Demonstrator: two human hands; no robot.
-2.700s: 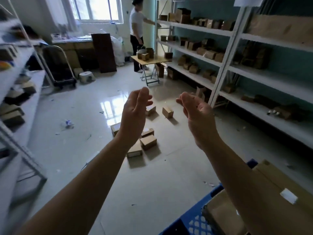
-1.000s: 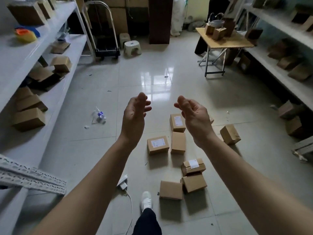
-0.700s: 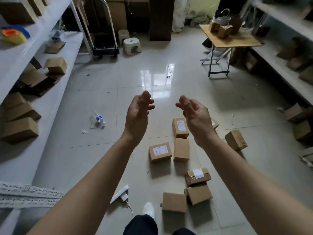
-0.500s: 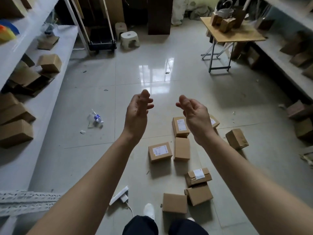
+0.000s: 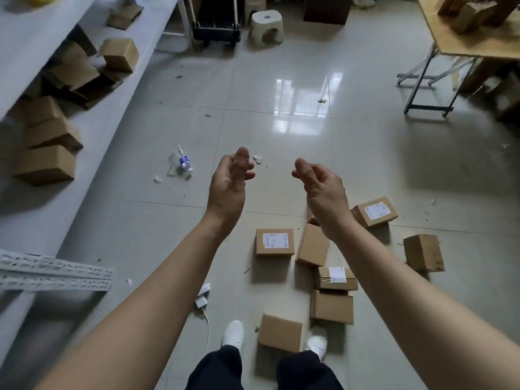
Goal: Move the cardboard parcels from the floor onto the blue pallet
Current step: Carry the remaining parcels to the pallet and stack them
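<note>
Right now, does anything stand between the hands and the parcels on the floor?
Nothing visible does. The left hand and right hand hover empty above the parcels, only air between. The blue pallet is out of view.

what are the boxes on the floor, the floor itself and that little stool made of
Boxes: plain brown cardboard, matte, with folded edges and white paper labels on some. Floor: glazed tile by the look, glossy enough to mirror bright light, with thin joint lines. Stool: probably moulded plastic, pale and dull; too blurred to be sure.
</note>
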